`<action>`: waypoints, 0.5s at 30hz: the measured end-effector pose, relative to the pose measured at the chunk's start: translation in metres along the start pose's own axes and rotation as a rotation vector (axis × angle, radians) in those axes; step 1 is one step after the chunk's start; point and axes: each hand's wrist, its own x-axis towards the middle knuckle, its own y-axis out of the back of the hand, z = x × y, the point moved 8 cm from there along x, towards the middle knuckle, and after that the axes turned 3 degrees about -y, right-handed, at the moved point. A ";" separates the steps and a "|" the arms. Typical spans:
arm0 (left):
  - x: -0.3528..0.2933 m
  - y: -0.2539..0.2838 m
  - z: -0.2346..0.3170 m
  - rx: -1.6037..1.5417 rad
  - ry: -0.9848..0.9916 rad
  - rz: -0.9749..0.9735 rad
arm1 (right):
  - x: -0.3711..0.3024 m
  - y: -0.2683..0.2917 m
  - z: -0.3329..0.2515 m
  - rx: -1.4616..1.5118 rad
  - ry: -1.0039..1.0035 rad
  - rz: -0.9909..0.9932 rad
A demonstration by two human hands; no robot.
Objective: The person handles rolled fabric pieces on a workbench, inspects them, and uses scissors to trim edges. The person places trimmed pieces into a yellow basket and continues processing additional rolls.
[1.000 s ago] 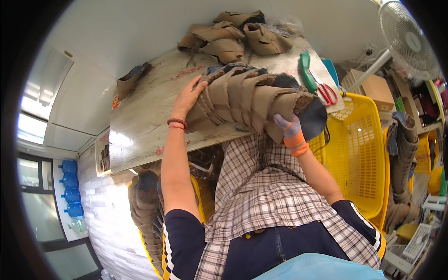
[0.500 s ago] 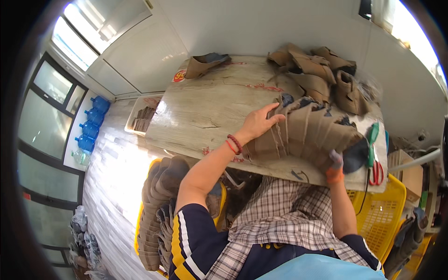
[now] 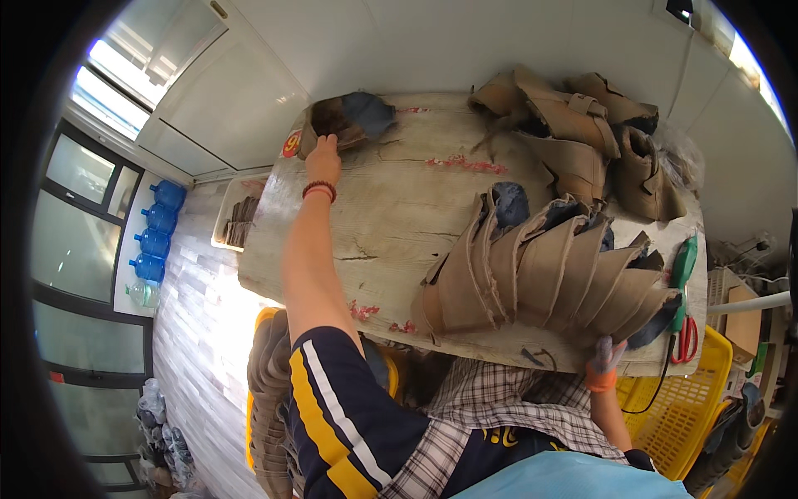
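Note:
My left hand (image 3: 322, 158) reaches to the far left of the table, fingers closed on the near edge of a single brown boot upper (image 3: 337, 112) with a dark blue lining. In front of me, several boot uppers (image 3: 532, 274) lie nested in an overlapping row, their blue-lined edges turned away from me. At the near right end of this row is my right hand (image 3: 602, 366), in a grey and orange glove. Its fingers are curled against the lower edge of the uppers; the fingertips are partly hidden.
More boot uppers (image 3: 573, 125) are heaped at the back right. Green-handled snips (image 3: 683, 262) and red-handled scissors (image 3: 685, 339) lie at the table's right edge, beside a yellow crate (image 3: 682, 399). Another stack of uppers (image 3: 270, 399) stands in a yellow crate below left. Blue water bottles (image 3: 155, 243) line the wall.
My left hand has left the row of boot uppers and moved far left to the single upper, which is now turned with its lining more visible. My right hand stays by the row.

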 end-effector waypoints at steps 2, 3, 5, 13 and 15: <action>-0.022 0.057 0.017 -0.052 -0.081 0.139 | -0.009 0.012 0.023 -0.052 -0.024 -0.017; -0.041 0.079 0.017 -0.040 -0.086 0.172 | -0.011 0.009 0.030 -0.011 -0.058 -0.021; -0.080 0.133 0.030 -0.062 -0.163 0.281 | -0.006 0.002 0.025 0.097 -0.126 0.009; -0.194 0.359 0.121 -0.166 -0.390 0.672 | -0.002 -0.008 -0.040 0.134 -0.089 0.094; -0.209 0.393 0.140 -0.246 -0.404 0.703 | -0.014 0.006 -0.078 0.115 0.014 0.234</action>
